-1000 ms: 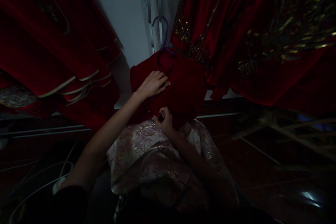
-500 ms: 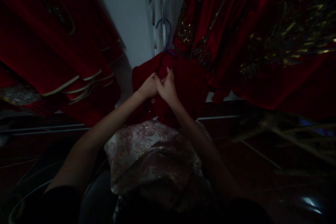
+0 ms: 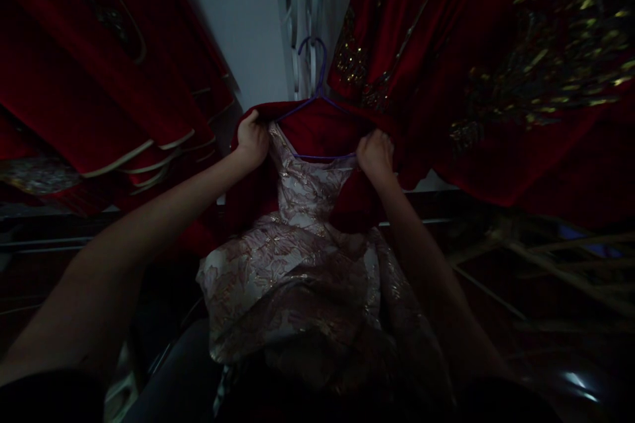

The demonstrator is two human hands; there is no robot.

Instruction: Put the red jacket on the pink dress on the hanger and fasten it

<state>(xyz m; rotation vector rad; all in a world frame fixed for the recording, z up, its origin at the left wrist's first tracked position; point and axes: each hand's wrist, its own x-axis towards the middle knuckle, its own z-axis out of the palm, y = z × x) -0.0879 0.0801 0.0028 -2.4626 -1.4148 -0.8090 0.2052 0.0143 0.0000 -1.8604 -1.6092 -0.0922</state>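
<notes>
A red jacket (image 3: 253,192) hangs on a purple hanger (image 3: 321,82), its front spread apart. Under it shows a pale pink brocade dress (image 3: 302,271) with shiny threads, its bodice on the same hanger and its skirt fanning toward me. My left hand (image 3: 253,140) is closed on the jacket's left edge near the shoulder. On the other side my right hand (image 3: 376,153) grips the opposite edge, fingers curled into the red cloth. The hanger's lower bar runs across between the two hands.
Red garments with pale trim (image 3: 163,145) hang at the left. More red clothes with gold sequins (image 3: 550,59) hang at the right. A metal rail (image 3: 310,6) holds the hanger hook beside a pale wall (image 3: 233,20). Blurred wooden bars (image 3: 560,264) stand at lower right.
My hands were together at the middle of the closed red jacket front. They have moved apart to either side, opening the jacket and uncovering the dress bodice and hanger bar.
</notes>
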